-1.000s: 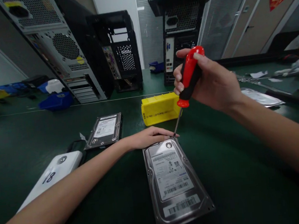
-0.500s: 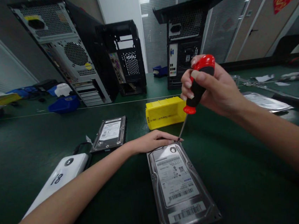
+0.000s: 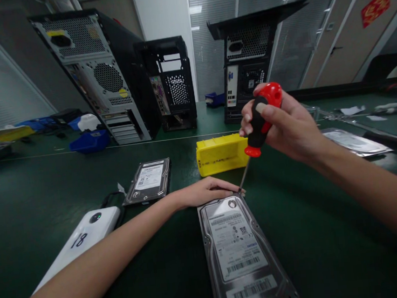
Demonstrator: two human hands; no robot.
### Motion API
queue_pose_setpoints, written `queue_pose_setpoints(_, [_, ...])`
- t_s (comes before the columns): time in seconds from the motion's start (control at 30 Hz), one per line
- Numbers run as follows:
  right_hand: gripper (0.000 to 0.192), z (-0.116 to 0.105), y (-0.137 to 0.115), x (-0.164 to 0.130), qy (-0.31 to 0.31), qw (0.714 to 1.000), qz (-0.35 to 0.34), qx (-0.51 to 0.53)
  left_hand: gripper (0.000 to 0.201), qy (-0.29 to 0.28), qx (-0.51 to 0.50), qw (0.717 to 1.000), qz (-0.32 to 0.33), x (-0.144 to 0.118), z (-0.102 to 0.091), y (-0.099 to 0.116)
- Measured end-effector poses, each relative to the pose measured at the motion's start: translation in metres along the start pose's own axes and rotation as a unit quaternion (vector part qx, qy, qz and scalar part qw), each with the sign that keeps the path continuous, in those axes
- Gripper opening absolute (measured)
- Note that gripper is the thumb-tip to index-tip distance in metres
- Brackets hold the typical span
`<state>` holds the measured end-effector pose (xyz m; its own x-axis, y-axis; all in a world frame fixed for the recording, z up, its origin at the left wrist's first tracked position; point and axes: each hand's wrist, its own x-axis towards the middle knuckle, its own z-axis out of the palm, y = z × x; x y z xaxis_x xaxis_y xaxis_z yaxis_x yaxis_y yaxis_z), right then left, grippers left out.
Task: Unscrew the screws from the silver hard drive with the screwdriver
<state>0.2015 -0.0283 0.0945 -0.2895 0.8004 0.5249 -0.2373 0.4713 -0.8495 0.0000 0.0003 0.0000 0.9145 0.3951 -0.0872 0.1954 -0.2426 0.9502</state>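
At the far left edge of the green work mat (image 3: pixel 30 193), a yellow bin (image 3: pixel 10 133) and blue bins (image 3: pixel 90 141) sit well back, with open mat in front of them. Nearer, a white device marked 18 (image 3: pixel 79 238) lies at an angle, a black cable (image 3: pixel 109 199) curling at its far end. Just beyond it lies a second hard drive (image 3: pixel 149 181), label up, apart from everything else.

Behind stand three computer towers: a tilted one (image 3: pixel 93 75), an empty black chassis (image 3: pixel 173 83) beside it, and a third (image 3: pixel 246 64) further right, all along the far side of the mat.

The left hand (image 3: pixel 207 191) lies flat, fingers extended and gripping nothing, pressed against the far short edge of the hard drive (image 3: pixel 241 252). This drive lies label up in the centre, its near end running to the bottom edge of the view; bare mat flanks both long sides.

A yellow parts bin (image 3: pixel 220 154) stands just beyond the left hand. The right hand (image 3: pixel 283 122) is closed round the red-and-black handle of a screwdriver (image 3: pixel 258 129), the shaft slanting down to the drive's far right corner, tip beside the left fingertips.

Further right, a silvery antistatic bag (image 3: pixel 357 142) lies near the mat's edge, with bare mat between it and the drive.
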Motion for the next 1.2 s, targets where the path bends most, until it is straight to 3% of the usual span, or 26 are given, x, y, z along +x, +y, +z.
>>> queue_pose_setpoints(0.17, [0.018, 0.0005, 0.0018, 0.0013, 0.006, 0.999, 0.006, 0.039, 0.032, 0.011, 0.011, 1.000, -0.024, 0.0004, 0.0011, 0.0021])
queue_pose_setpoints(0.3, [0.025, 0.0004, 0.0053, 0.0029, 0.008, 0.997, 0.023, 0.076, 0.031, 0.015, 0.010, 0.999, -0.029, 0.0009, 0.0020, 0.0037])
queue_pose_setpoints(0.47, [0.025, 0.0012, 0.0069, 0.0035, 0.033, 0.998, 0.014, 0.047, 0.030, 0.017, -0.006, 0.999, -0.029, 0.0010, 0.0030, 0.0040])
queue_pose_setpoints(0.73, [0.026, 0.0064, 0.0018, 0.0019, 0.006, 0.997, 0.019, 0.071, 0.029, 0.017, -0.007, 1.000, -0.024, 0.0008, 0.0025, 0.0038])
queue_pose_setpoints(1.2, [0.024, 0.0039, 0.0039, 0.0033, 0.048, 0.997, 0.027, 0.059, 0.029, 0.019, -0.021, 0.999, -0.025, 0.0012, 0.0011, 0.0004])
